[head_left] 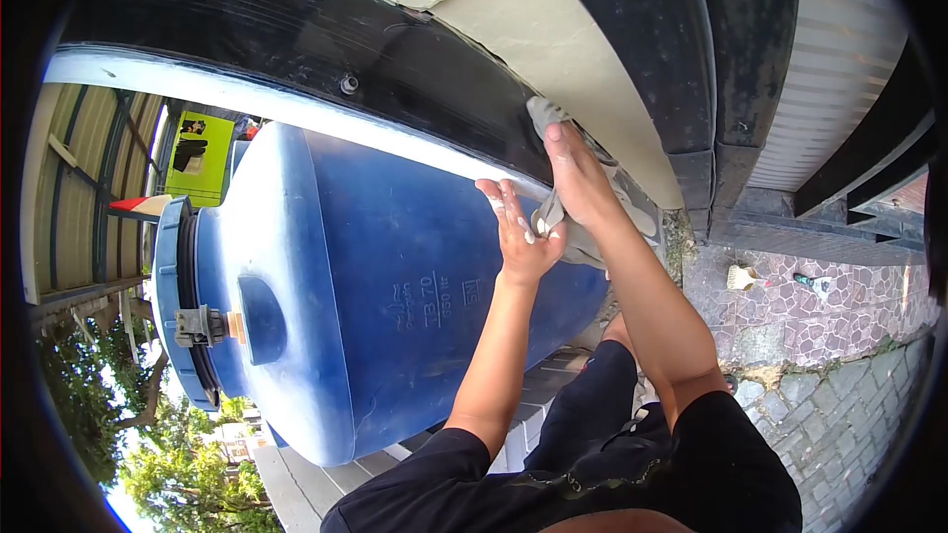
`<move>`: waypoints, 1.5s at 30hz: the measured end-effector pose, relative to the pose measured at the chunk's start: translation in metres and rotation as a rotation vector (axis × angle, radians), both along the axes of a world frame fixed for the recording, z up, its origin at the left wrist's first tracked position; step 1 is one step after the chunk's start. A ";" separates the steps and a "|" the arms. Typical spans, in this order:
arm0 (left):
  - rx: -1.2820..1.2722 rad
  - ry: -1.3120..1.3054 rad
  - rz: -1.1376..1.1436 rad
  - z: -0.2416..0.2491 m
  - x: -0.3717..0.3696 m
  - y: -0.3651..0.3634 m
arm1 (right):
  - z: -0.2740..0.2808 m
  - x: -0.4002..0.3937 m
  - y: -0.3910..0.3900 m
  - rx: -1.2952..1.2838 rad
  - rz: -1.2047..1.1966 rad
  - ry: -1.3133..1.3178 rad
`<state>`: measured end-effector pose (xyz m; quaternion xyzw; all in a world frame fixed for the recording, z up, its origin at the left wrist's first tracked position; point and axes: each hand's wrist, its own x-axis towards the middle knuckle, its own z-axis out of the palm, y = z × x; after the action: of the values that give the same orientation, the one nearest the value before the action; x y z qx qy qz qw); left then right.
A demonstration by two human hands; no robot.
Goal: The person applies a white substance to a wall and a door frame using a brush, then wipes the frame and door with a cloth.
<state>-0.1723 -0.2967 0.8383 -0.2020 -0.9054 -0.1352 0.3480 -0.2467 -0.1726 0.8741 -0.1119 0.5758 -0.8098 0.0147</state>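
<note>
My right hand (580, 183) presses a crumpled grey cloth (541, 113) to the glossy black panel (434, 89), close to its border with a cream strip (553, 30). Part of the cloth hangs down between my two hands. My left hand (526, 249) is just beside it, palm up and fingers stretched apart, with white smears on the fingers and thumb. A loose fold of the cloth comes near my left thumb. Behind my left hand is a large blue water tank (395, 237) with raised lettering.
A pale metal edge (276, 109) runs along the panel below a bolt (349, 85). The tank's ribbed lid (178, 296) faces left. Paving (839, 434) spreads at the lower right, where a brush (743, 278) and a small green-and-white item (814, 284) lie.
</note>
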 end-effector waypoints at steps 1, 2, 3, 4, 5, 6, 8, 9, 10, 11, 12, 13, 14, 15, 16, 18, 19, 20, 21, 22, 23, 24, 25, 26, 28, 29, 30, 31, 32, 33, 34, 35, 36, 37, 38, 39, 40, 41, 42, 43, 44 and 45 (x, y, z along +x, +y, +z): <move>0.032 0.025 0.001 -0.002 0.000 0.002 | 0.028 0.001 0.006 -0.001 0.023 0.079; 0.063 0.048 0.003 -0.003 0.000 0.003 | 0.046 0.001 0.008 -0.003 0.046 0.155; 0.066 0.041 0.003 -0.004 0.000 0.004 | 0.049 -0.003 0.005 0.000 0.046 0.148; 0.095 0.038 -0.001 -0.003 0.000 0.005 | 0.051 -0.010 0.002 0.004 0.034 0.155; 0.126 0.037 -0.008 -0.004 0.001 0.005 | 0.051 -0.014 0.000 0.009 0.019 0.164; 0.130 0.034 -0.015 -0.005 0.000 0.005 | 0.046 -0.015 -0.001 0.013 0.012 0.161; 0.100 0.061 -0.006 -0.007 0.000 0.005 | 0.023 -0.017 -0.008 0.134 -0.045 0.052; 0.134 0.047 -0.053 -0.010 0.001 0.003 | 0.007 -0.017 -0.009 0.194 -0.046 0.022; 0.141 0.040 -0.067 -0.015 0.002 0.004 | -0.009 -0.016 -0.008 0.201 -0.060 0.014; 0.143 0.023 -0.057 -0.021 0.003 0.005 | -0.026 -0.011 -0.006 0.209 -0.050 -0.037; 0.146 0.009 -0.044 -0.026 0.004 0.006 | -0.044 -0.007 -0.005 0.218 -0.037 -0.084; 0.172 -0.106 -0.054 -0.030 0.007 0.006 | -0.065 -0.005 -0.006 0.231 -0.041 -0.089; 0.188 -0.114 -0.052 -0.035 0.007 0.008 | -0.089 0.000 -0.006 0.243 -0.044 -0.162; 0.229 -0.104 -0.077 -0.039 0.007 0.012 | -0.111 0.004 -0.005 0.255 -0.048 -0.236; 0.266 -0.096 -0.103 -0.042 0.006 0.017 | -0.131 0.006 -0.004 0.269 -0.049 -0.248; 0.188 -0.065 -0.036 -0.041 0.003 0.025 | -0.157 0.009 -0.001 0.376 -0.019 -0.419; 0.095 -0.027 0.033 -0.042 0.006 0.028 | -0.163 0.010 0.001 0.380 0.026 -0.472; 0.096 -0.038 0.031 -0.047 0.009 0.031 | -0.169 0.011 0.003 0.381 0.026 -0.484; 0.085 -0.053 0.094 -0.052 0.011 0.032 | -0.162 0.012 0.007 0.339 0.030 -0.505; 0.073 -0.065 0.159 -0.055 0.014 0.034 | -0.159 0.011 0.007 0.297 0.037 -0.523; -0.021 0.038 0.219 -0.058 0.017 0.037 | -0.161 0.007 0.006 0.292 0.067 -0.438; -0.020 0.040 0.220 -0.064 0.022 0.036 | -0.154 0.005 0.005 0.293 0.068 -0.436; -0.041 0.087 0.278 -0.070 0.029 0.034 | -0.140 0.002 0.005 0.272 0.057 -0.332; -0.062 0.130 0.337 -0.077 0.036 0.032 | -0.125 0.001 0.007 0.252 0.049 -0.232; -0.080 0.167 0.310 -0.083 0.041 0.039 | -0.117 -0.001 0.009 0.256 0.081 -0.232; 0.087 0.108 0.314 -0.086 0.043 0.046 | -0.127 -0.005 0.007 0.262 0.085 -0.276; 0.255 0.051 0.316 -0.088 0.046 0.052 | -0.139 -0.006 0.004 0.268 0.087 -0.320; 0.220 -0.012 0.375 -0.088 0.048 0.057 | -0.158 -0.005 -0.001 0.428 0.069 -0.360; 0.222 -0.009 0.377 -0.090 0.049 0.060 | -0.176 -0.005 -0.001 0.429 0.069 -0.356; 0.317 -0.112 0.430 -0.094 0.049 0.063 | -0.174 -0.004 0.005 0.365 0.074 -0.421; 0.413 -0.214 0.480 -0.098 0.048 0.065 | -0.172 -0.004 0.008 0.301 0.078 -0.484; 0.599 -0.243 0.442 -0.108 0.048 0.062 | -0.168 -0.005 0.013 0.323 0.150 -0.539; 0.603 -0.237 0.440 -0.103 0.049 0.063 | -0.156 -0.007 0.013 0.326 0.148 -0.532; 0.697 -0.290 0.435 -0.094 0.050 0.064 | -0.144 -0.011 0.010 0.306 0.111 -0.424; 0.790 -0.343 0.429 -0.085 0.049 0.065 | -0.131 -0.015 0.007 0.286 0.075 -0.318; 0.807 -0.290 0.415 -0.078 0.047 0.064 | -0.106 -0.016 0.014 0.335 0.152 -0.287; 0.744 -0.249 0.464 -0.071 0.048 0.060 | -0.099 -0.018 0.014 0.333 0.156 -0.288; 0.665 -0.166 0.468 -0.063 0.048 0.060 | -0.095 -0.021 0.012 0.330 0.148 -0.276; 0.585 -0.086 0.469 -0.051 0.049 0.063 | -0.094 -0.021 0.011 0.328 0.138 -0.266; 0.594 -0.111 0.427 -0.041 0.049 0.065 | -0.107 -0.019 0.009 0.300 0.099 -0.252; 0.596 -0.107 0.426 -0.040 0.049 0.067 | -0.126 -0.017 0.004 0.301 0.098 -0.248; 0.602 -0.164 0.305 -0.041 0.051 0.072 | -0.148 -0.014 -0.002 0.297 0.071 -0.284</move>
<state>-0.1213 -0.2250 0.7974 0.0587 -0.8697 -0.3585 0.3343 -0.2605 -0.1742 0.7263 -0.0132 0.6767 -0.7226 0.1407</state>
